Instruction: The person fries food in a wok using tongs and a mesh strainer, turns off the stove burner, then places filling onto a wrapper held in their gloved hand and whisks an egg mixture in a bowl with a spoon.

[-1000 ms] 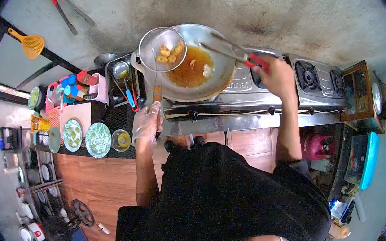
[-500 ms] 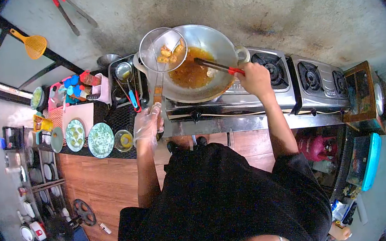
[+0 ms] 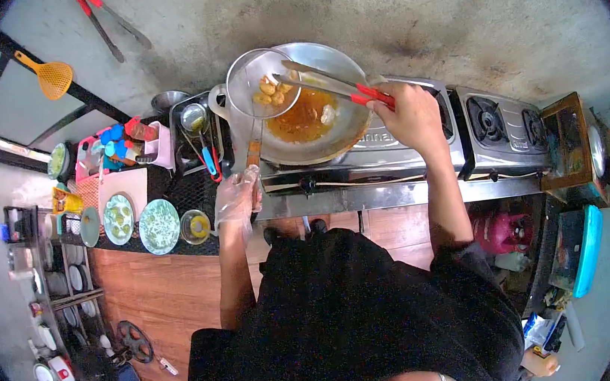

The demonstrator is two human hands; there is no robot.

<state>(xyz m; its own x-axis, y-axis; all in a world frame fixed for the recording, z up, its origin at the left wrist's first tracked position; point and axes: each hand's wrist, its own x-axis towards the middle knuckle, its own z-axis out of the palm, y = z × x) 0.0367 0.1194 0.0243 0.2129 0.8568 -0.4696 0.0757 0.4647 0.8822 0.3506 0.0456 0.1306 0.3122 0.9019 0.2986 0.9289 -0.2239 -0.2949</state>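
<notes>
My left hand (image 3: 238, 196), in a clear plastic glove, grips the wooden handle of a round mesh strainer (image 3: 242, 85). Several golden fried pieces (image 3: 273, 92) lie in the strainer, which hangs over the left part of a large wok (image 3: 348, 137). My right hand (image 3: 411, 117) is closed on red-handled tongs (image 3: 346, 88). The tongs' tips are at the strainer's right side, near the fried pieces; whether they pinch one I cannot tell. Brown oil (image 3: 297, 125) fills the wok's bottom, with a pale piece (image 3: 327, 114) in it.
Two gas stoves (image 3: 489, 124) stand along the wall. Left of the wok are a tray with a small ladle (image 3: 193, 117), patterned plates (image 3: 159, 226), a glass bowl (image 3: 195, 226) and a pink basket of bottles (image 3: 158, 143). A wooden cabinet (image 3: 567, 145) is at the right.
The tongs reached down into the oil half a second ago and have since risen up and left to the strainer. The left hand and strainer have barely shifted.
</notes>
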